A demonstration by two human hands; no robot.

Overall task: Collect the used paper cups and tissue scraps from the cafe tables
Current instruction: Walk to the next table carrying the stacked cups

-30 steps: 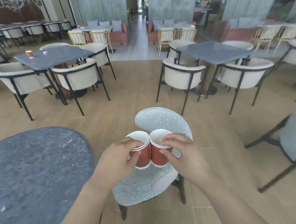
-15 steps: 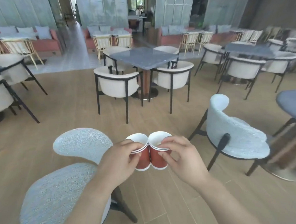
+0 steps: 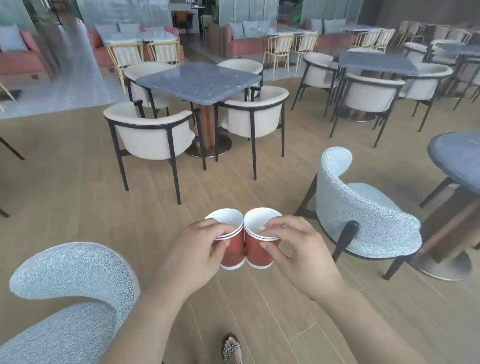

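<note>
I hold two red paper cups with white rims side by side, touching, at chest height over the wooden floor. My left hand [image 3: 194, 252] grips the left cup [image 3: 232, 251], which looks like two nested cups from its doubled rim. My right hand [image 3: 296, 248] grips the right cup [image 3: 257, 251], and something pale, perhaps tissue, lies inside it. Both cups are upright with their mouths facing me.
A grey fabric chair [image 3: 64, 310] is close at my lower left and another [image 3: 367, 216] at my right, beside a round grey table [image 3: 468, 165]. Ahead stands a square grey table [image 3: 199, 81] with cream armchairs [image 3: 151, 133]. My sandalled foot [image 3: 234, 353] is below.
My view has swung to the right: the round table on the left has left the frame, and the right-hand chair and round table have come in. The cups stay together in both hands.
</note>
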